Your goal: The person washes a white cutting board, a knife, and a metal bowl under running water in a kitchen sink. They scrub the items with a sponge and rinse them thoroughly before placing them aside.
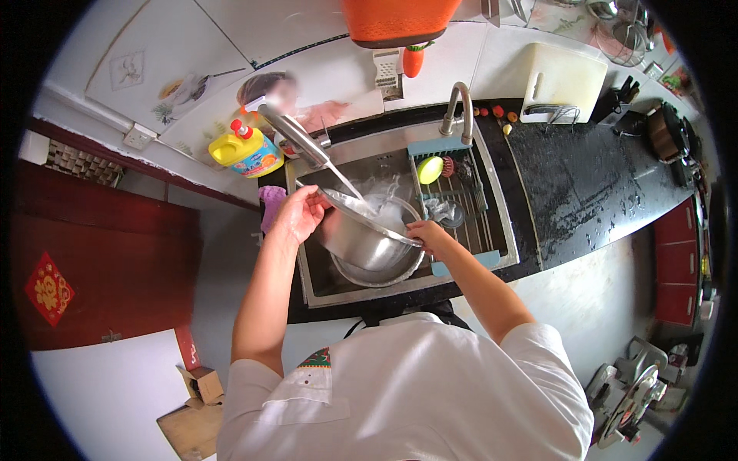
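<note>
Both of my hands hold a stainless-steel bowl point(363, 236) tilted over the sink point(307, 276). My left hand point(301, 214) is at its raised left rim, fingers near the metal. On the right, my right hand point(431, 237) grips the lower rim. A stream of water point(346, 183) runs from the metal faucet point(297, 135) into the bowl. Below it, partly hidden, a second metal basin point(377, 281) rests in the sink. What lies inside that basin is mostly covered by the tilted bowl.
Right of the bowl, a drying rack point(481, 199) holds a green scrubber point(430, 170). A second tap point(461, 109) arches behind it. A yellow detergent jug point(248, 152) and purple cloth point(272, 206) flank the sink's left edge. A cutting board point(562, 83) leans on the wall above the wet black counter point(588, 178).
</note>
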The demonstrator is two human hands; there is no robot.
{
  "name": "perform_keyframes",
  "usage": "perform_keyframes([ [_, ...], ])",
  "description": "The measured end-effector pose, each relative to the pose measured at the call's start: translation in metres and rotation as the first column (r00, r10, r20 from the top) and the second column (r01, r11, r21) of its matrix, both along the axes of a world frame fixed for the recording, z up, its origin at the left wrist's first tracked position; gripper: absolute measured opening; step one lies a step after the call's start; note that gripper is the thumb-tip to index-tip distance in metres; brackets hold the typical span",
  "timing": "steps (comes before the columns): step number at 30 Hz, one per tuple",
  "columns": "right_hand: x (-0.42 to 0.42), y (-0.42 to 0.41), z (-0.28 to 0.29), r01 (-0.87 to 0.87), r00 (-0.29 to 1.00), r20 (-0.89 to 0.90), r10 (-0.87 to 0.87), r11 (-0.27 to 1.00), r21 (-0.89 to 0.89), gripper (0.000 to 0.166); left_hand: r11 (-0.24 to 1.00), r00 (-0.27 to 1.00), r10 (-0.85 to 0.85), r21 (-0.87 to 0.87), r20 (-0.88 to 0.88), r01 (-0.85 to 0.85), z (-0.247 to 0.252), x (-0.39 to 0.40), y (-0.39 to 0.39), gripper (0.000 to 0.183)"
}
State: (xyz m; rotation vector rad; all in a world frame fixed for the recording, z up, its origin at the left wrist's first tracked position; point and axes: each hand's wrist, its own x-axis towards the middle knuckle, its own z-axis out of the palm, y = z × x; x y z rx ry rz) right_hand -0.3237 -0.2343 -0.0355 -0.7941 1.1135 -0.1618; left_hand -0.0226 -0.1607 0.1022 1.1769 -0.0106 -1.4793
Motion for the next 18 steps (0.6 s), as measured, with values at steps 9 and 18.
perform_keyframes([
  [9,-0.009,0.018,-0.005,-0.018,0.997,-0.067,0.042,0.944,0.331,0.025,0.998,0.997,-0.037,-0.052,-0.071,0.033,0.007,-0.016,-0.042,0.010],
  [18,-0.014,0.017,0.018,-0.213,0.976,0.044,0.214,0.976,-0.036,0.014,0.999,0.991,-0.042,0.026,0.128,0.040,-0.038,0.010,-0.067,0.003],
])
